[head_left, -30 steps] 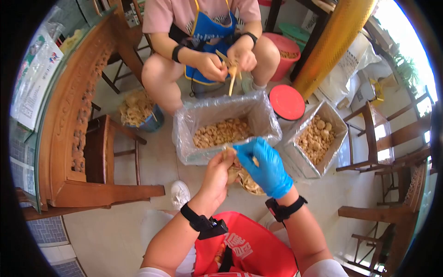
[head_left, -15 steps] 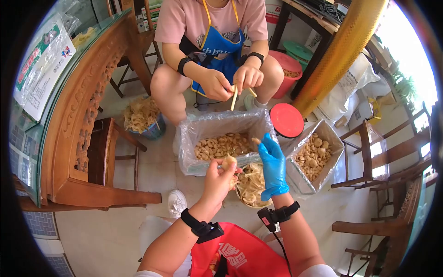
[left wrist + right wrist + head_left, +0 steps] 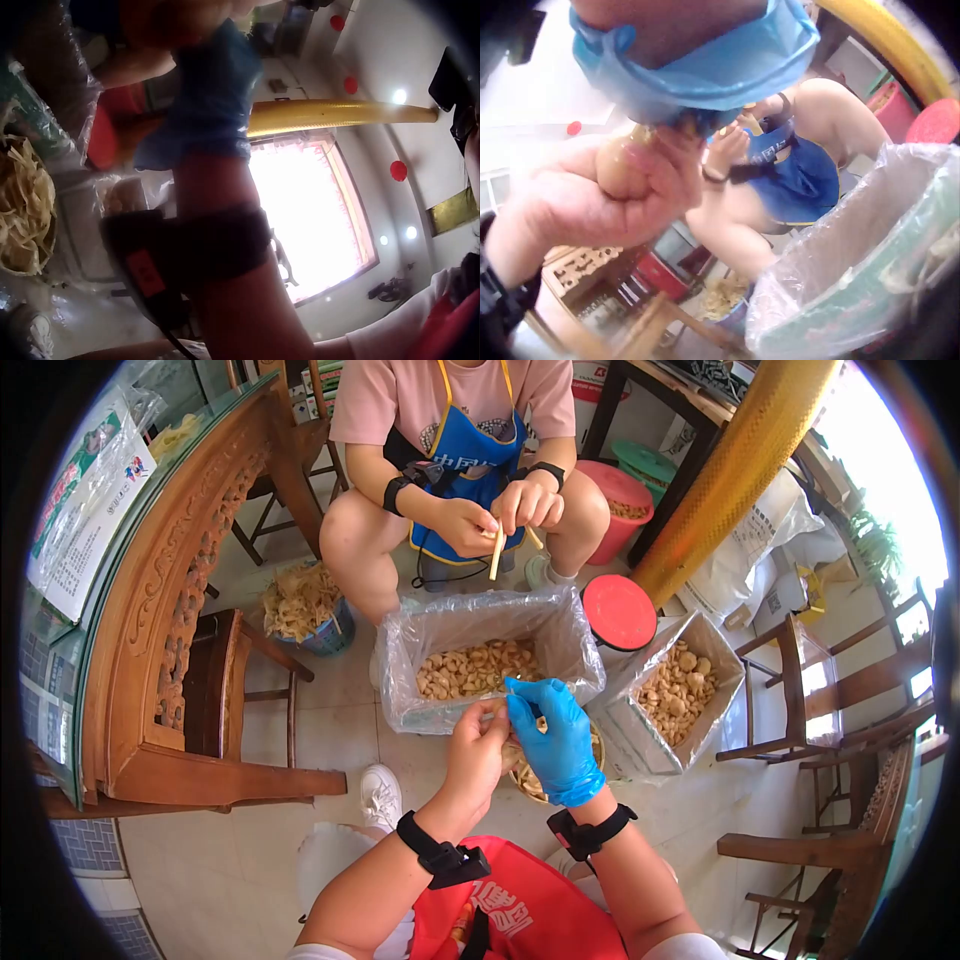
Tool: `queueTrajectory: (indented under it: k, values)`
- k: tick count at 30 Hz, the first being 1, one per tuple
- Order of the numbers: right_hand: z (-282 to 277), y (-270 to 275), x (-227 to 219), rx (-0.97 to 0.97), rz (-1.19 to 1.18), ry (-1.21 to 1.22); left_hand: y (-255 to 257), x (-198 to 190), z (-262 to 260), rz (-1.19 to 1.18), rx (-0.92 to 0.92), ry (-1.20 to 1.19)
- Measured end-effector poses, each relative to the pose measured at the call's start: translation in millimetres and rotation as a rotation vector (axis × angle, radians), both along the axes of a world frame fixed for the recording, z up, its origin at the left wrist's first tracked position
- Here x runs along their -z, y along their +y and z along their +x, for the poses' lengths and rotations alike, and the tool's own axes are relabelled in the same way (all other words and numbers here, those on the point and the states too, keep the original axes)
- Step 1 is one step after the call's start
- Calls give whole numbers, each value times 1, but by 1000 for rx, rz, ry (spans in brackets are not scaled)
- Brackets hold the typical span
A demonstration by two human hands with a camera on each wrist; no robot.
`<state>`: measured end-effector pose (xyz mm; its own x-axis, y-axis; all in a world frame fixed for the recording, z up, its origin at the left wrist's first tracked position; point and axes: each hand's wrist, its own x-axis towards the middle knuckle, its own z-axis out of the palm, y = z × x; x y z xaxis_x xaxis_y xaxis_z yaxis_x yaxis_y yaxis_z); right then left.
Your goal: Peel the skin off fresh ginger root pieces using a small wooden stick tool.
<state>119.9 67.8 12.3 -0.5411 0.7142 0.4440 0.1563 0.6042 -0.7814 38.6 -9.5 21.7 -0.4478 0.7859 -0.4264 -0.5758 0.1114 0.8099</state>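
1. The nut (image 3: 622,169) sits pinched in our left hand (image 3: 478,745), held above the floor between the lined box of kernels (image 3: 478,665) and the bowl of peelings (image 3: 530,765); it is small, tan and rounded.
2. Our left fingers (image 3: 656,169) curl round it, thumb and forefinger clamping its sides. It looks light and hard-shelled, probably smooth enough to slip, so we judge the best hold is across its widest part, as now.
3. Our right hand (image 3: 552,740), in a blue glove (image 3: 705,67), closes its fingertips on the top of the same nut, seemingly picking at its skin; the skin looks thin and brittle.
4. Further right stands a second lined box (image 3: 680,690), also holding pale kernels, with a red lid (image 3: 621,611) beside it.
5. Opposite us another person (image 3: 455,460) works a piece with a stick.
6. Writing: white characters on our red apron (image 3: 520,920) and on the other person's blue apron, both too partial to read; the packets on the table at far left carry print we cannot make out.
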Motion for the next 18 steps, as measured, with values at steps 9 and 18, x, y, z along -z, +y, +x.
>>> queueTrajectory:
  k: [9,18]
  values:
    - [4,1,-5,-36,-86,-2,-3,7,3,11,-34,64]
    - [-3,-8,-7,-26,-590,169,5,21,3,161,-168,866]
